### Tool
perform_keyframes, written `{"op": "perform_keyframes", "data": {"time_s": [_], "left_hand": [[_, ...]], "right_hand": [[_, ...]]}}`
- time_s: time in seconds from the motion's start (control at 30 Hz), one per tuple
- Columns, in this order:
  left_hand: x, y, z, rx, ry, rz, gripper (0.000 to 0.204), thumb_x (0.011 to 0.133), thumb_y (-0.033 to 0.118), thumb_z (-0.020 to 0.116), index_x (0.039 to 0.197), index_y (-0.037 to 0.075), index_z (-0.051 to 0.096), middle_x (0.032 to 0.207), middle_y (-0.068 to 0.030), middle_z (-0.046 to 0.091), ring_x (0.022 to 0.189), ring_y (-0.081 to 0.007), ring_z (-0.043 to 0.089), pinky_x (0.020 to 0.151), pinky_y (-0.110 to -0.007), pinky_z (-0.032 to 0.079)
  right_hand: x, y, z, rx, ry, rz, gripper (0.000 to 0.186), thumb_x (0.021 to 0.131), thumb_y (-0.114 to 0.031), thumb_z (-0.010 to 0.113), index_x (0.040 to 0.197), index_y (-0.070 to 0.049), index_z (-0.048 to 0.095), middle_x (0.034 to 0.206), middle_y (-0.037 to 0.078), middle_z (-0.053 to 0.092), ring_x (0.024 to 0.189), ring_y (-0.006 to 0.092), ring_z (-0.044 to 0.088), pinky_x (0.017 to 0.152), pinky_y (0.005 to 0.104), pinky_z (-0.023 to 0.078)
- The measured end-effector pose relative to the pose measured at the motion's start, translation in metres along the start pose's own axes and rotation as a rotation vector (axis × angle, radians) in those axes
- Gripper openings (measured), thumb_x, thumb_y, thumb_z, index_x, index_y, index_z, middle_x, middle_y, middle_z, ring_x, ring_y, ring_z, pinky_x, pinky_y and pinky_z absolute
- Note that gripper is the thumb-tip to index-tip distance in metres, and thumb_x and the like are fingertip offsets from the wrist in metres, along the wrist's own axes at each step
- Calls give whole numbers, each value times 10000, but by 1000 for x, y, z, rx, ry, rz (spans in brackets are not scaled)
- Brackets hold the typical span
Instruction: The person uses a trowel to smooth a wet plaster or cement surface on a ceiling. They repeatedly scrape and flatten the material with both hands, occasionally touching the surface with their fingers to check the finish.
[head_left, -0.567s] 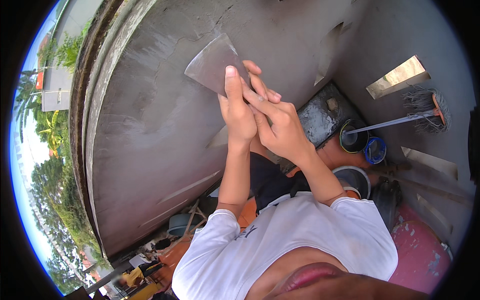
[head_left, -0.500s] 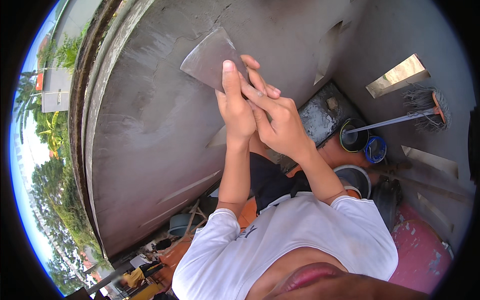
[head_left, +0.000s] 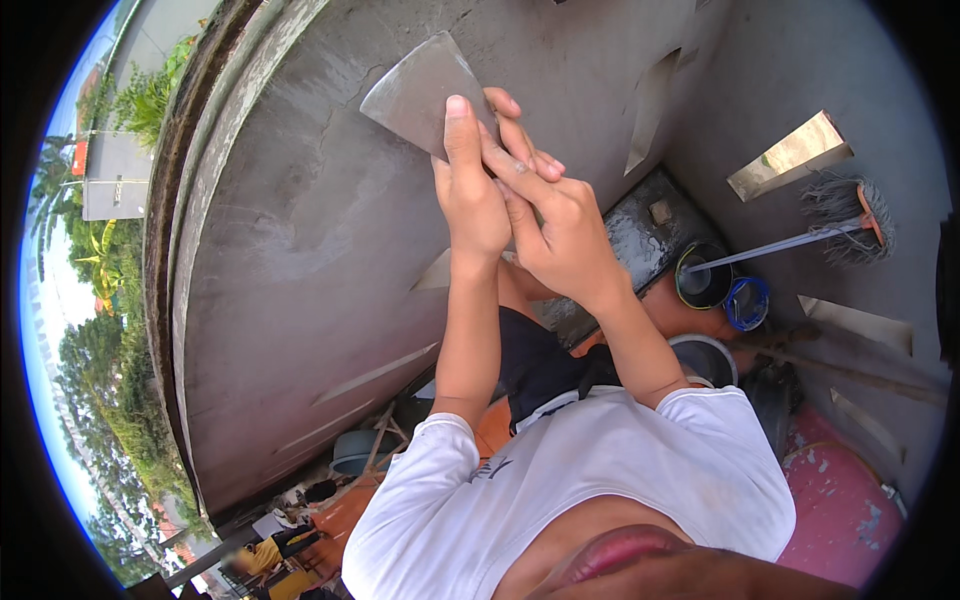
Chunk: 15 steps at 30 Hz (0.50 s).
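Note:
A broad, flat metal putty knife (head_left: 420,92), its blade flaring toward a wide edge, is held up in front of a grey plastered wall (head_left: 310,300). My left hand (head_left: 474,205) is closed on it, with the thumb laid flat along the blade and the fingers behind. Pressed up against the left is my right hand (head_left: 562,225), its fingers also closed around the lower part of the tool. The handle is mostly hidden by both hands. Whether the blade touches the wall, I cannot tell.
A dark board smeared with grey mortar (head_left: 640,240) lies below on the right. Beside it stand a black bucket (head_left: 703,290), a blue-rimmed bucket (head_left: 747,303) and a grey-stringed mop (head_left: 840,220). Another person (head_left: 262,555) is at lower left, near a grey-green basin (head_left: 355,452).
Both hands and the putty knife have shifted slightly upward along the wall. The grip looks the same.

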<state>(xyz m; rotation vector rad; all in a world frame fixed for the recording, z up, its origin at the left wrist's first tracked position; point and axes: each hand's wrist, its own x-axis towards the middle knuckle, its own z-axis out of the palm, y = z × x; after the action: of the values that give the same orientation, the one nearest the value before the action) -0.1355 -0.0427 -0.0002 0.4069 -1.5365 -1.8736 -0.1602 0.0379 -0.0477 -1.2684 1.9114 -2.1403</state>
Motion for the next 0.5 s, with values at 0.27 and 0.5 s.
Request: {"op": "perform_keyframes", "data": {"time_s": [0.27, 0.5], "left_hand": [[-1, -7, -5, -40, 39, -3, 503, 1068, 426, 279, 968, 5, 537, 530, -62, 481, 469, -184, 557, 533, -327, 560], [-15, -20, -19, -41, 30, -50, 507, 1070, 426, 267, 976, 5, 533, 527, -61, 473, 474, -180, 552, 543, -330, 560]], "right_hand": [[-3, -4, -5, -61, -115, 35, 364, 928, -25, 562, 1281, -38, 654, 831, 236, 674, 657, 391, 649, 627, 398, 519], [-19, 2, 1, -47, -132, 64, 357, 933, -11, 554, 1274, -33, 658, 806, 238, 670, 651, 372, 663, 611, 386, 515]]}}
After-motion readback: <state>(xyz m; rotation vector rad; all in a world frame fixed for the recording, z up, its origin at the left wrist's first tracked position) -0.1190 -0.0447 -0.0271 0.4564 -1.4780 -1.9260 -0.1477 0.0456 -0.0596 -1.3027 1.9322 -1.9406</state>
